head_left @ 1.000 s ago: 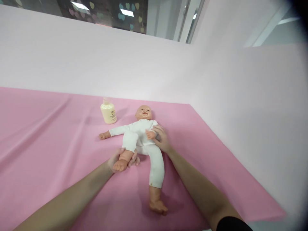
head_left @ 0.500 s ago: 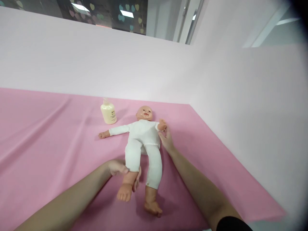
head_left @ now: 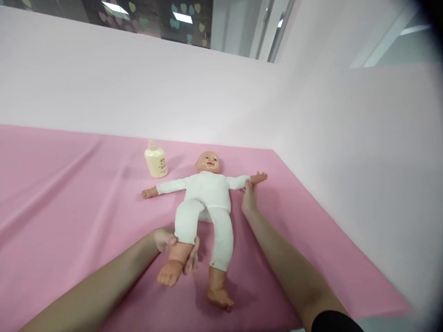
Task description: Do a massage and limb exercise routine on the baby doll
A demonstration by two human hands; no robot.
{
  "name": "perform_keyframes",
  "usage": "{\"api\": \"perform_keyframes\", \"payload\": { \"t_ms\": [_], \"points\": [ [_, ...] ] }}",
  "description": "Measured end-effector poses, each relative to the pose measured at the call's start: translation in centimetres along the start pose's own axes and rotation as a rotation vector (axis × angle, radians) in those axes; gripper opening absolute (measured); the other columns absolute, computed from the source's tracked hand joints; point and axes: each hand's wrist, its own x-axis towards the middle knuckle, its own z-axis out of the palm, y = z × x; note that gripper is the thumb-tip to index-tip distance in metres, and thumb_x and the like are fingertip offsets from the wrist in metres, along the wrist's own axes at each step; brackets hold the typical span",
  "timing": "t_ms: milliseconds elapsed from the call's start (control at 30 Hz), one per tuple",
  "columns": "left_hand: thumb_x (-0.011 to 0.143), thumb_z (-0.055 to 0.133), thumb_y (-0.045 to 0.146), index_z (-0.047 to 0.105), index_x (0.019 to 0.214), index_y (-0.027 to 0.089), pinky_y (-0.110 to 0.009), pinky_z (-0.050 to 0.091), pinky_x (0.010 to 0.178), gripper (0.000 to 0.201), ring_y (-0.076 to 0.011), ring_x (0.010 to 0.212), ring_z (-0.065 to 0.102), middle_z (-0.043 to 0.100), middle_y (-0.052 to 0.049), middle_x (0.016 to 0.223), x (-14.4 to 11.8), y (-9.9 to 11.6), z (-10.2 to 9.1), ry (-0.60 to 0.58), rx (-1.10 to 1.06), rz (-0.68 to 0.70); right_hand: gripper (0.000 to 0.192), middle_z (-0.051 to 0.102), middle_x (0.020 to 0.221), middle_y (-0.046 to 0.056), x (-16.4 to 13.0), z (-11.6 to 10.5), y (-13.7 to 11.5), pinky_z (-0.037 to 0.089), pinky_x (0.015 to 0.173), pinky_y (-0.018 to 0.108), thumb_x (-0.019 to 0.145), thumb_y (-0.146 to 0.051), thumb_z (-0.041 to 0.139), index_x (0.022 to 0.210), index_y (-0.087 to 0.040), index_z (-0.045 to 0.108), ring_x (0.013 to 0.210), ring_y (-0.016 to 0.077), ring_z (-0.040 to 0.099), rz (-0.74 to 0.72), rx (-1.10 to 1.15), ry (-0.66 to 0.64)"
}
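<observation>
A baby doll with a white cloth body lies on its back on a pink sheet, its head away from me. My left hand is wrapped round the doll's leg on the left, thumb on top and fingers beneath, near the cuff. At the doll's outstretched arm on the right, my right hand grips the wrist, the thumb in front and the other fingers mostly hidden. The doll's other arm reaches out to the left, and its other leg lies straight toward me.
A pale yellow pump bottle stands upright on the sheet, left of the doll's head. White walls rise behind and to the right. A window with heart-shaped decorations is at the top.
The doll's arm on the right has swung outward from beside its chest, with my right hand moving right. My left hand has shifted the held leg slightly left.
</observation>
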Motion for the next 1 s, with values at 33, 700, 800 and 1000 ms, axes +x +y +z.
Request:
{"api": "perform_keyframes", "payload": {
  "t_ms": [33,700,800,1000],
  "points": [
    [0.063,0.063,0.065,0.059,0.084,0.015,-0.044,0.047,0.079,0.055,-0.0294,0.076,0.063,0.064,-0.009,0.060,-0.1,-0.1,-0.2,0.033,-0.040,0.068,0.075,0.019,0.154,0.005,-0.2,0.2,-0.2,0.037,0.105,0.042,0.081,-0.046,0.051,0.146,-0.031,0.016,0.135,0.0212,0.035,-0.036,-0.008,-0.022],
    [0.085,0.045,0.057,0.064,0.072,0.011,-0.041,0.040,0.094,0.052,-0.0181,0.062,0.059,0.058,-0.003,0.055,0.7,0.9,-0.9,0.851,-0.482,0.196,0.033,0.059,0.120,0.005,-2.9,1.3,-2.1,0.036,0.106,0.044,0.082,-0.015,0.055,0.112,-0.025,0.063,0.122,0.0236,0.042,-0.793,-0.751,-0.739],
    [0.083,0.041,0.065,0.064,0.070,0.011,-0.040,0.041,0.091,0.060,-0.0193,0.063,0.058,0.053,-0.002,0.047,0.9,0.9,-1.0,0.817,-0.403,0.166,0.038,0.059,0.120,0.004,-3.0,1.3,-2.4,0.036,0.105,0.045,0.081,-0.011,0.052,0.115,-0.026,0.062,0.123,0.0238,0.042,-0.807,-0.793,-0.776],
    [0.081,0.039,0.070,0.062,0.067,0.012,-0.036,0.041,0.081,0.064,-0.0194,0.064,0.056,0.050,-0.002,0.045,1.1,0.7,-1.3,0.807,-0.341,0.131,0.038,0.060,0.121,0.003,-3.1,1.4,-2.6,0.037,0.104,0.045,0.082,-0.010,0.051,0.115,-0.025,0.062,0.122,0.0235,0.043,-0.812,-0.788,-0.765]
  ]
}}
